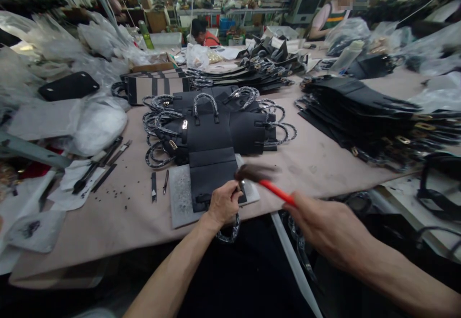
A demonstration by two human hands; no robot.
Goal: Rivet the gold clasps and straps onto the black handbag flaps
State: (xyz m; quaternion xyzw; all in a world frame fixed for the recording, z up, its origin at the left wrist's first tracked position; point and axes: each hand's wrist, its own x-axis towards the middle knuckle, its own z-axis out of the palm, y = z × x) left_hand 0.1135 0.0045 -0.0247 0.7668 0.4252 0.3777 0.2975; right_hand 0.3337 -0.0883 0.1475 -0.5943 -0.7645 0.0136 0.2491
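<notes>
My right hand grips the red handle of a hammer. The hammer's dark head, smeared by motion, is just above the fingertips of my left hand. Those fingers are pinched together around a small metal tool, mostly hidden by them and the hammer. Under my left hand lies a black bag panel, resting on a grey speckled slab at the table's front edge. A dark wrapped handle loop hangs from the panel's near side, below my left wrist.
Behind the slab are stacked black bag pieces with wrapped handles. Another black stack sits at the right. Slim tools and scattered dark bits lie left. Plastic-wrapped goods crowd the left side. Other people are farther back.
</notes>
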